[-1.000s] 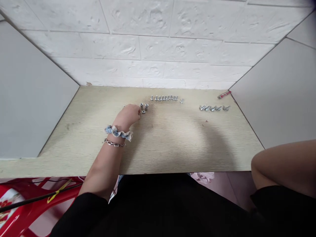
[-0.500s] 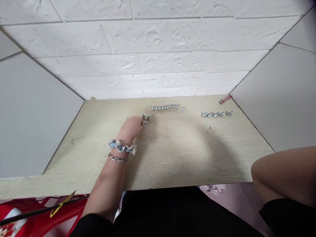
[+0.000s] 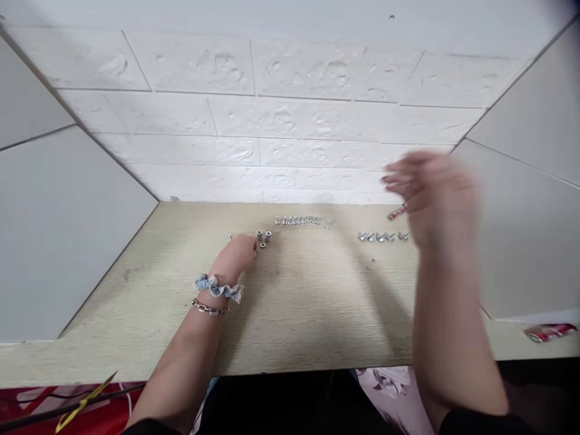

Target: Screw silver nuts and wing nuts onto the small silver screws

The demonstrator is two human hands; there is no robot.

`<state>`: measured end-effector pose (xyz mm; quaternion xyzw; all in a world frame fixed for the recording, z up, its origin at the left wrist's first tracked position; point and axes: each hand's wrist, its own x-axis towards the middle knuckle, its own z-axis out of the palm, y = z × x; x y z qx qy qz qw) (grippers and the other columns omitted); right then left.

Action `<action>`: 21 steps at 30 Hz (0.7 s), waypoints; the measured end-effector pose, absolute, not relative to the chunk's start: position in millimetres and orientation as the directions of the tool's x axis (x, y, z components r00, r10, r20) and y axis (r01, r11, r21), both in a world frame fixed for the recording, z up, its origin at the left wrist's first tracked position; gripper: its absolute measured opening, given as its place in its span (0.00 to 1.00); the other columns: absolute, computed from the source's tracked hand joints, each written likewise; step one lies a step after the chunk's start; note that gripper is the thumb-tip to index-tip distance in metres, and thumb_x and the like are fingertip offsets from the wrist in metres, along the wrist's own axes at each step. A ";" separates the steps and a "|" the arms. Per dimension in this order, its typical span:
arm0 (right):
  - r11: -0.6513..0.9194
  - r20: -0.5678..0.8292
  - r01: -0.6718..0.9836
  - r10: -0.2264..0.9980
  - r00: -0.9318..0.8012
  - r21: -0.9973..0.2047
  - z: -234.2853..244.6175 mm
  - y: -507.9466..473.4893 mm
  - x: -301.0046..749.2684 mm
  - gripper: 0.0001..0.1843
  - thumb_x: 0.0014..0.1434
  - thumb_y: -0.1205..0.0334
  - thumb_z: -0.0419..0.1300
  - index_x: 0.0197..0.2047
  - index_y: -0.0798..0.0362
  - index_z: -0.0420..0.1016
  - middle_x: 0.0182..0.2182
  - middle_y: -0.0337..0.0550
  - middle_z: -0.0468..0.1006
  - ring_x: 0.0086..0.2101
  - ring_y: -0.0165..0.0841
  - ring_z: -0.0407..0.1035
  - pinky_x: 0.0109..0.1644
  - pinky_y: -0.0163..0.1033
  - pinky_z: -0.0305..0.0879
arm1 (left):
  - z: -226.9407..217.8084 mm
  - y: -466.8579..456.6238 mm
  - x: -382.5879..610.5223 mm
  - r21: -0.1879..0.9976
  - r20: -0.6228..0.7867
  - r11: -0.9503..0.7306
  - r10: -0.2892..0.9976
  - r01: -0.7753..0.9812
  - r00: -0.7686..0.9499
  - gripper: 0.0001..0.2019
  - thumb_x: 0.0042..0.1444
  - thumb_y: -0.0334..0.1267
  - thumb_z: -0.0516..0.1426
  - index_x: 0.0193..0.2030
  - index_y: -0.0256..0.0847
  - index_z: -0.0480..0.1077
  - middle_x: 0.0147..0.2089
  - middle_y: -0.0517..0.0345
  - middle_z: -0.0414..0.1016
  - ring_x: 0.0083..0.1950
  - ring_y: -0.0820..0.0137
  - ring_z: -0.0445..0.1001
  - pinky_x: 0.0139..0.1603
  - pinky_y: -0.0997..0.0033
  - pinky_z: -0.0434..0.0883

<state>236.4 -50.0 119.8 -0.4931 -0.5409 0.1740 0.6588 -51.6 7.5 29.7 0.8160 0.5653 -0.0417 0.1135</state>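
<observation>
My left hand (image 3: 239, 252) rests on the tabletop with its fingers curled. What they hold, if anything, is hidden. Just right of it are a few small metal nuts (image 3: 267, 236), some apparently stacked. A small metal piece (image 3: 230, 237) shows just behind the knuckles. Raised over the right side, my right hand (image 3: 435, 196) is smeared by motion, so its grip cannot be made out. Upright bolts (image 3: 299, 220) stand in a row near the wall, with a single bolt (image 3: 327, 224) at the row's right end. Bolts with washers (image 3: 381, 237) lie tilted below my right hand.
The wooden tabletop (image 3: 294, 308) meets a white brick-patterned wall (image 3: 281, 121) at the back and grey side panels. One red tube-like item (image 3: 397, 212) lies at the back right, another red item (image 3: 550, 332) at the right edge. Red furniture (image 3: 90, 417) is at lower left.
My right hand has come up from the right edge to above the right side of the table. The camera view has tilted upward. My left hand stays beside the nuts.
</observation>
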 end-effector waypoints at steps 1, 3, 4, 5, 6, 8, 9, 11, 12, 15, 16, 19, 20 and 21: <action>0.377 0.525 0.407 0.772 0.359 -0.832 103.9 -40.8 236.7 0.12 0.55 0.56 0.56 0.37 0.55 0.73 0.34 0.43 0.76 0.34 0.32 0.70 0.41 0.42 0.67 | 29.4 7.6 -51.4 0.134 -0.204 -0.331 0.913 0.934 0.352 0.12 0.47 0.26 0.49 0.31 0.36 0.73 0.34 0.48 0.77 0.36 0.64 0.73 0.36 0.69 0.64; 0.157 0.491 0.660 0.794 0.359 -0.735 66.2 -25.8 242.5 0.10 0.53 0.60 0.57 0.34 0.55 0.75 0.33 0.45 0.77 0.35 0.35 0.70 0.44 0.45 0.65 | 28.6 7.9 -50.7 0.121 -0.212 -0.326 0.914 0.938 0.345 0.12 0.46 0.26 0.49 0.31 0.35 0.74 0.34 0.47 0.77 0.36 0.64 0.73 0.36 0.69 0.64; 0.087 0.503 0.758 0.795 0.338 -0.646 47.6 -21.2 247.5 0.11 0.53 0.61 0.55 0.35 0.55 0.76 0.36 0.47 0.78 0.38 0.37 0.70 0.47 0.48 0.63 | 28.2 7.9 -50.3 0.116 -0.212 -0.325 0.915 0.939 0.343 0.12 0.46 0.26 0.49 0.31 0.35 0.74 0.34 0.47 0.77 0.36 0.63 0.73 0.35 0.69 0.64; 0.019 0.494 0.834 0.813 0.309 -0.552 31.1 -18.9 253.3 0.11 0.54 0.62 0.53 0.36 0.55 0.76 0.39 0.49 0.77 0.42 0.40 0.69 0.51 0.52 0.60 | 28.0 7.7 -49.8 0.110 -0.211 -0.323 0.916 0.940 0.340 0.13 0.46 0.26 0.49 0.32 0.35 0.74 0.35 0.47 0.77 0.36 0.63 0.73 0.35 0.69 0.64; -0.058 0.464 0.886 0.835 0.295 -0.460 17.7 -18.5 259.2 0.12 0.54 0.61 0.53 0.37 0.54 0.76 0.42 0.50 0.76 0.45 0.42 0.67 0.54 0.58 0.55 | 27.9 7.4 -49.2 0.104 -0.212 -0.322 0.917 0.941 0.338 0.13 0.46 0.26 0.49 0.32 0.35 0.74 0.34 0.47 0.77 0.36 0.63 0.73 0.35 0.69 0.64; -0.181 0.413 0.928 0.856 0.312 -0.326 0.9 -20.7 269.4 0.13 0.55 0.61 0.52 0.39 0.53 0.76 0.48 0.50 0.73 0.49 0.46 0.64 0.56 0.66 0.43 | 28.1 6.9 -48.3 0.086 -0.214 -0.324 0.917 0.942 0.335 0.13 0.46 0.26 0.49 0.32 0.35 0.74 0.34 0.47 0.77 0.35 0.63 0.73 0.35 0.69 0.64; -0.229 0.393 0.932 0.859 0.329 -0.281 -3.2 -21.9 273.1 0.14 0.55 0.61 0.52 0.39 0.52 0.76 0.50 0.50 0.71 0.50 0.47 0.62 0.56 0.69 0.39 | 28.2 6.9 -48.0 0.077 -0.217 -0.327 0.917 0.942 0.336 0.13 0.45 0.26 0.50 0.33 0.35 0.74 0.34 0.46 0.77 0.35 0.63 0.73 0.35 0.69 0.64; -0.303 0.358 0.923 0.856 0.373 -0.237 -6.6 -22.9 277.5 0.14 0.54 0.61 0.52 0.39 0.53 0.77 0.53 0.51 0.69 0.52 0.49 0.59 0.56 0.71 0.36 | 28.0 7.2 -47.7 0.061 -0.223 -0.332 0.915 0.941 0.337 0.13 0.45 0.26 0.50 0.33 0.34 0.74 0.35 0.46 0.77 0.36 0.63 0.73 0.35 0.69 0.65; -0.332 0.340 0.915 0.853 0.395 -0.229 -7.3 -22.5 278.3 0.14 0.53 0.62 0.53 0.39 0.53 0.77 0.53 0.52 0.68 0.52 0.50 0.58 0.55 0.71 0.36 | 27.7 7.5 -47.8 0.055 -0.224 -0.334 0.914 0.941 0.338 0.13 0.45 0.26 0.50 0.33 0.34 0.74 0.35 0.46 0.77 0.36 0.63 0.73 0.35 0.69 0.65; -0.387 0.311 0.894 0.841 0.443 -0.226 -9.6 -19.3 278.0 0.14 0.52 0.63 0.52 0.36 0.54 0.78 0.51 0.53 0.69 0.52 0.50 0.58 0.55 0.71 0.36 | 26.3 9.1 -49.0 0.040 -0.221 -0.340 0.914 0.939 0.341 0.13 0.46 0.26 0.50 0.34 0.34 0.74 0.36 0.46 0.77 0.37 0.63 0.73 0.35 0.69 0.65; -0.397 0.310 0.889 0.836 0.452 -0.228 -10.7 -18.2 277.4 0.13 0.52 0.63 0.52 0.36 0.54 0.78 0.51 0.53 0.69 0.52 0.50 0.58 0.55 0.72 0.36 | 25.7 9.6 -49.6 0.039 -0.220 -0.340 0.914 0.940 0.340 0.13 0.46 0.26 0.50 0.34 0.35 0.74 0.36 0.46 0.77 0.38 0.63 0.73 0.36 0.69 0.66; -0.414 0.311 0.879 0.824 0.473 -0.238 -13.6 -16.5 276.1 0.13 0.51 0.63 0.53 0.37 0.54 0.77 0.50 0.52 0.69 0.51 0.49 0.58 0.56 0.72 0.35 | 24.3 10.6 -51.0 0.051 -0.213 -0.334 0.917 0.941 0.337 0.14 0.46 0.27 0.50 0.36 0.36 0.74 0.38 0.47 0.77 0.39 0.64 0.73 0.37 0.70 0.66; -0.420 0.309 0.875 0.822 0.479 -0.240 -14.1 -16.3 275.8 0.13 0.51 0.63 0.53 0.37 0.54 0.77 0.50 0.52 0.69 0.52 0.49 0.58 0.56 0.73 0.34 | 24.0 10.8 -51.2 0.056 -0.213 -0.332 0.917 0.942 0.336 0.14 0.46 0.26 0.50 0.36 0.36 0.74 0.39 0.47 0.77 0.40 0.64 0.73 0.37 0.70 0.66; -0.423 0.306 0.874 0.821 0.481 -0.240 -14.3 -16.2 275.6 0.13 0.51 0.63 0.54 0.37 0.54 0.77 0.50 0.52 0.69 0.52 0.50 0.57 0.56 0.73 0.34 | 23.9 10.9 -51.4 0.060 -0.215 -0.328 0.918 0.943 0.333 0.14 0.46 0.26 0.50 0.36 0.36 0.74 0.39 0.48 0.77 0.40 0.63 0.73 0.38 0.70 0.66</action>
